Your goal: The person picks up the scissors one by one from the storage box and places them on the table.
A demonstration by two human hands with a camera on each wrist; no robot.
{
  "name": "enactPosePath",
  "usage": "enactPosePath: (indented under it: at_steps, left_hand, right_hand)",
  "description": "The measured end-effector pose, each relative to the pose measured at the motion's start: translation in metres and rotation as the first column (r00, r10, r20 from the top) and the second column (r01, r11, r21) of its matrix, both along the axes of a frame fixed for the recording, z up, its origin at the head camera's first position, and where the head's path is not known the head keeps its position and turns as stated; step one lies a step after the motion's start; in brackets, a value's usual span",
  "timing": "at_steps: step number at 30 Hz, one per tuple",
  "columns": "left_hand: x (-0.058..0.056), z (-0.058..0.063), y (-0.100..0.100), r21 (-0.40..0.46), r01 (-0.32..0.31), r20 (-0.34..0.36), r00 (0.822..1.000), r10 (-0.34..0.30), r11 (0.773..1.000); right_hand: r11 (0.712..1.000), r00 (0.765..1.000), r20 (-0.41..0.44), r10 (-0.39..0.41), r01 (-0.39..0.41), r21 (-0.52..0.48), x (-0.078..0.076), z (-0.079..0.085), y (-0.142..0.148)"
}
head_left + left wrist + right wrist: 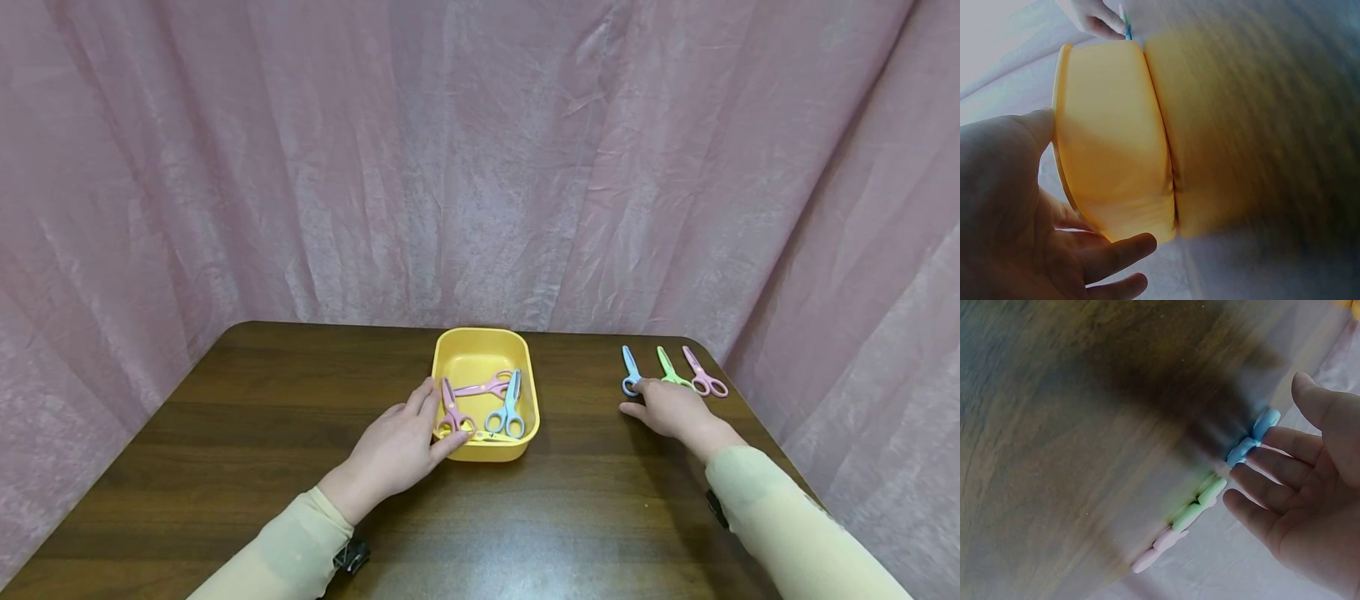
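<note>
A yellow plastic bin (472,454) holds several child-size scissors. My left hand (397,442) rests at its near left corner, thumb over the front rim and fingers along the left side. Inside lie pink scissors (450,408), a second pair of pink scissors (480,388), blue scissors (512,400) and yellow scissors (495,437). To the right, my right hand (671,408) reaches over another pair of blue scissors (631,363). In the right wrist view its straight fingers (1291,447) are at the blue handles (1266,423); contact is hard to tell.
Green scissors (665,360) and pink scissors (696,363) lie beside the blue pair, near the right edge of the dark wooden table (300,392). Pink curtains (480,167) hang behind the table and along both sides.
</note>
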State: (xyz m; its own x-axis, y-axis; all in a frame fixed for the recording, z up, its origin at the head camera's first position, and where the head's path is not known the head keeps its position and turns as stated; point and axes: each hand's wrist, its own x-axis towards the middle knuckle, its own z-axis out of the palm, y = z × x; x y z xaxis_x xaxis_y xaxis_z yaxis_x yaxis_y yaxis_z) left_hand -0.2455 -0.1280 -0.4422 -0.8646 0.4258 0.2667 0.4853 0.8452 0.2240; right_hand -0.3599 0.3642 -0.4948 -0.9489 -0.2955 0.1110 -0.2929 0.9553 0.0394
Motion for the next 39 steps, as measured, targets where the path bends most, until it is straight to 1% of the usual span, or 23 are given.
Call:
enactPosePath:
  at_steps: [1,2,3,5,9,10,12,14,15,18,21,22,25,28,29,33,35,36,37,38,39]
  left_hand:
    - [0.000,0.000,0.000,-0.001,0.001,-0.002,1.000,-0.001,1.000]
    - [0.000,0.000,0.000,-0.003,0.001,-0.005,1.000,-0.001,1.000]
    - [0.000,0.000,0.000,-0.004,0.002,-0.006,1.000,-0.002,1.000]
    - [0.000,0.000,0.000,-0.004,0.003,-0.009,1.000,-0.003,1.000]
    - [0.000,0.000,0.000,-0.002,0.003,-0.006,1.000,-0.003,1.000]
    - [0.000,0.000,0.000,-0.002,0.002,-0.005,1.000,-0.002,1.000]
    - [0.000,0.000,0.000,0.000,0.000,-0.002,1.000,0.000,1.000]
    - [0.000,0.000,0.001,0.001,-0.003,-0.001,1.000,0.003,1.000]
    - [0.000,0.000,0.001,-0.001,-0.004,-0.001,1.000,0.004,1.000]
    - [0.000,-0.001,0.000,-0.006,-0.001,-0.006,1.000,0.001,1.000]
    - [-0.001,-0.001,0.000,-0.012,0.004,-0.011,1.000,-0.005,1.000]
    - [-0.001,-0.001,-0.001,-0.012,0.006,-0.011,1.000,-0.006,1.000]
    - [0.000,-0.001,-0.001,-0.010,0.007,-0.011,1.000,-0.007,1.000]
    - [0.000,-0.001,-0.001,-0.007,0.005,-0.009,1.000,-0.005,1.000]
    - [0.000,-0.001,0.000,-0.005,0.005,-0.007,1.000,-0.005,1.000]
    - [0.000,-0.001,0.000,-0.005,0.004,0.001,1.000,-0.003,1.000]
    - [0.000,0.000,0.000,-0.007,0.003,0.003,1.000,-0.003,1.000]
    - [0.000,0.000,-0.001,-0.007,0.003,0.003,1.000,-0.003,1.000]
    - [0.000,0.000,-0.001,-0.007,0.004,0.003,1.000,-0.004,1.000]
    - [0.000,0.000,-0.001,-0.007,0.003,0.002,1.000,-0.003,1.000]
    - [0.000,0.000,-0.001,-0.007,0.003,0.000,1.000,-0.003,1.000]
  right_hand:
    - [1.000,1.000,0.006,-0.005,0.005,0.000,-0.001,0.000,0.000]
    - [1.000,1.000,0.017,-0.001,0.001,-0.007,0.003,0.005,-0.003]
    - [1.000,1.000,-0.004,0.010,-0.010,-0.010,0.005,0.009,-0.005]
    - [0.999,0.999,0.035,0.012,-0.011,-0.037,0.020,0.029,-0.018]
    - [0.999,0.999,0.052,0.000,0.003,-0.051,0.040,0.053,-0.036]
    - [0.998,0.997,0.076,-0.016,0.020,-0.055,0.044,0.059,-0.041]
    - [0.998,0.997,0.079,-0.018,0.022,-0.058,0.045,0.062,-0.043]
    - [0.998,0.996,0.082,-0.018,0.023,-0.061,0.043,0.061,-0.041]
    - [0.998,0.999,0.051,0.006,-0.002,-0.062,0.037,0.054,-0.035]
    - [0.998,0.999,0.039,0.021,-0.018,-0.067,0.034,0.050,-0.030]
    - [0.998,0.999,0.049,0.008,-0.004,-0.065,0.034,0.052,-0.032]
    - [0.998,0.999,0.054,-0.004,0.008,-0.066,0.032,0.049,-0.030]
    - [0.998,0.998,0.057,-0.014,0.017,-0.057,0.036,0.053,-0.035]
    - [0.999,0.999,0.041,-0.005,0.008,-0.052,0.040,0.055,-0.037]
    - [0.999,0.998,0.063,-0.016,0.019,-0.050,0.049,0.066,-0.046]
    - [0.998,0.998,0.060,-0.019,0.022,-0.054,0.050,0.066,-0.045]
    - [0.998,0.999,0.052,-0.013,0.016,-0.061,0.045,0.060,-0.040]
    - [0.998,0.999,0.042,-0.005,0.008,-0.060,0.040,0.055,-0.035]
    - [0.999,1.000,0.013,0.004,-0.004,-0.053,0.031,0.045,-0.028]
    - [0.999,1.000,0.002,0.013,-0.013,-0.049,0.024,0.036,-0.020]
    - [0.999,1.000,-0.012,0.018,-0.019,-0.044,0.013,0.024,-0.010]
